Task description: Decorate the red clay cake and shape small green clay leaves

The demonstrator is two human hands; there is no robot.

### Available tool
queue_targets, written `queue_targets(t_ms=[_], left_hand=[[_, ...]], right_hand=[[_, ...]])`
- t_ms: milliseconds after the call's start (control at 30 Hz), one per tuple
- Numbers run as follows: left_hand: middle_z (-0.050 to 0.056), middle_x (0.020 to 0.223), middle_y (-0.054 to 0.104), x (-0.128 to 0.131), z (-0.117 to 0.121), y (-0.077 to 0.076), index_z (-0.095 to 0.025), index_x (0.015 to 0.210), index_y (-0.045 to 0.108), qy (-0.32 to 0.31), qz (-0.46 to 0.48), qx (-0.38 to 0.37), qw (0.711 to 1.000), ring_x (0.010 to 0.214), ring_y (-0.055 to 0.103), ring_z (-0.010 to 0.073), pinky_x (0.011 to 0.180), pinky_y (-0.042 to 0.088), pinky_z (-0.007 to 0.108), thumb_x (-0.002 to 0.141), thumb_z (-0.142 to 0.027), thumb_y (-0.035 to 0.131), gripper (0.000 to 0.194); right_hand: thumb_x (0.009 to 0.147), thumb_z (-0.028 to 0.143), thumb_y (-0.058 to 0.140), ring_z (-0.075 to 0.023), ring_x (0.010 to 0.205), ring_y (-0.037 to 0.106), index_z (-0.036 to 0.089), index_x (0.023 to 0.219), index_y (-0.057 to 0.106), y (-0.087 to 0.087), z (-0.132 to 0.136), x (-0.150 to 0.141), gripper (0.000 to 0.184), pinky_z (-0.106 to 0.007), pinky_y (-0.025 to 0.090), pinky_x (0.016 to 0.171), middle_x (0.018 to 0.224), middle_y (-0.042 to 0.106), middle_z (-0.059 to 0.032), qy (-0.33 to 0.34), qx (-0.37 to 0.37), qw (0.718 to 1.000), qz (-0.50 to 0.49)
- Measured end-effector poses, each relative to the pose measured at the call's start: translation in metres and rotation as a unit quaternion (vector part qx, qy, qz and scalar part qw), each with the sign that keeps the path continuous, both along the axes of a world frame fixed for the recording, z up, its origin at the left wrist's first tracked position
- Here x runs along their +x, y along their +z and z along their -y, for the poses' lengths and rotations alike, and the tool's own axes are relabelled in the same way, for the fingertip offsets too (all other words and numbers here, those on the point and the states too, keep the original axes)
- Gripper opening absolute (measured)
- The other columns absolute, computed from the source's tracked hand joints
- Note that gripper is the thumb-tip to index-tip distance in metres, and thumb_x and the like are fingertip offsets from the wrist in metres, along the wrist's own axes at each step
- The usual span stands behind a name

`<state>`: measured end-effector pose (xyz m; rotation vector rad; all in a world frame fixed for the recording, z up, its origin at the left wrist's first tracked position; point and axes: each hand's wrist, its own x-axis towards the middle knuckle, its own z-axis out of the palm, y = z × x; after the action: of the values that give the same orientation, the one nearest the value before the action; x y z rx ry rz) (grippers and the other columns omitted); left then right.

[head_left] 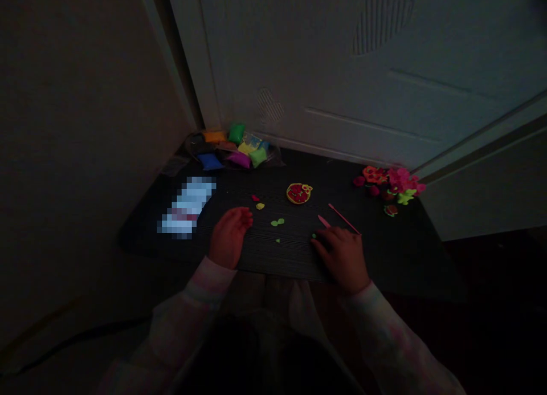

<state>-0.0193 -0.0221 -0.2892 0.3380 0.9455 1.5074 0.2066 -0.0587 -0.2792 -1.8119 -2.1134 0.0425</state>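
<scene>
My left hand (pixel 231 236) is held at the table's front left, fingers loosely bent and palm turned inward, with nothing visible in it. Close to its fingertips lie a red clay piece (pixel 255 198) and a yellow clay piece (pixel 260 206). My right hand (pixel 342 257) is low over the table, with a tiny green clay piece (pixel 314 235) at its thumb and index fingertips. Between the hands are two joined light-green leaf shapes (pixel 277 222) and a small green scrap (pixel 277 240). Beyond them sits a round red-and-yellow clay pizza shape (pixel 298 193).
A pink stick tool (pixel 344 218) and a pink pointed tool (pixel 323 221) lie by my right fingers. A blurred bright screen (pixel 188 207) is at left. Bags of coloured clay (pixel 235 150) line the back; bright clay flowers (pixel 391 181) stand at right. A white door (pixel 325 76) borders the dark table.
</scene>
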Motion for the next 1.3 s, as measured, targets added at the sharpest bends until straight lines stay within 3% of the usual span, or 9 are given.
queue_targets(t_ms=[467,633,800,900,1300], left_hand=[[0.001,0.068,0.06,-0.001,0.0,-0.001,-0.014,0.068,0.062,-0.001,-0.005,0.002,1.0,0.065,0.055,0.0089,0.064,0.041,0.023,0.063,-0.018,0.059,0.007],[0.002,0.066,0.06,-0.001,0.001,-0.002,-0.014,0.068,0.063,-0.004,-0.006,0.005,1.0,0.064,0.055,0.009,0.063,0.041,0.022,0.063,-0.017,0.059,0.008],[0.001,0.065,0.06,-0.001,0.001,-0.002,-0.013,0.068,0.062,-0.006,-0.006,0.008,1.0,0.064,0.055,0.0085,0.063,0.041,0.022,0.063,-0.017,0.059,0.008],[0.001,0.065,0.06,-0.002,0.001,-0.002,-0.014,0.068,0.062,-0.006,-0.006,0.007,1.0,0.064,0.054,0.0085,0.063,0.041,0.022,0.062,-0.017,0.059,0.007],[0.001,0.067,0.059,-0.001,0.0,-0.001,-0.015,0.068,0.062,-0.012,-0.004,0.005,1.0,0.065,0.054,0.0084,0.065,0.041,0.022,0.063,-0.018,0.059,0.007]], right_hand=[[0.078,0.031,0.05,-0.018,0.083,0.056,0.022,0.084,0.061,-0.006,-0.005,-0.02,0.015,-0.032,0.034,0.071,0.084,0.065,-0.0022,0.068,-0.014,0.998,-0.014],[0.08,0.035,0.046,-0.0176,0.082,0.056,0.02,0.087,0.058,-0.004,-0.015,-0.016,0.021,-0.03,0.037,0.071,0.084,0.065,-0.0034,0.045,0.006,0.999,-0.029],[0.086,0.028,0.033,-0.0194,0.078,0.054,0.015,0.088,0.056,-0.004,-0.05,-0.031,0.027,-0.033,0.032,0.071,0.082,0.063,-0.0086,-0.021,0.057,0.998,-0.006],[0.085,0.027,0.032,-0.0208,0.077,0.052,0.016,0.087,0.057,-0.009,-0.066,-0.043,0.027,-0.034,0.029,0.07,0.08,0.062,-0.0096,-0.024,0.069,0.997,0.023],[0.084,0.026,0.034,-0.0203,0.075,0.052,0.018,0.083,0.057,-0.015,-0.067,-0.051,0.024,-0.035,0.028,0.07,0.078,0.063,-0.0082,0.014,0.051,0.998,0.024]])
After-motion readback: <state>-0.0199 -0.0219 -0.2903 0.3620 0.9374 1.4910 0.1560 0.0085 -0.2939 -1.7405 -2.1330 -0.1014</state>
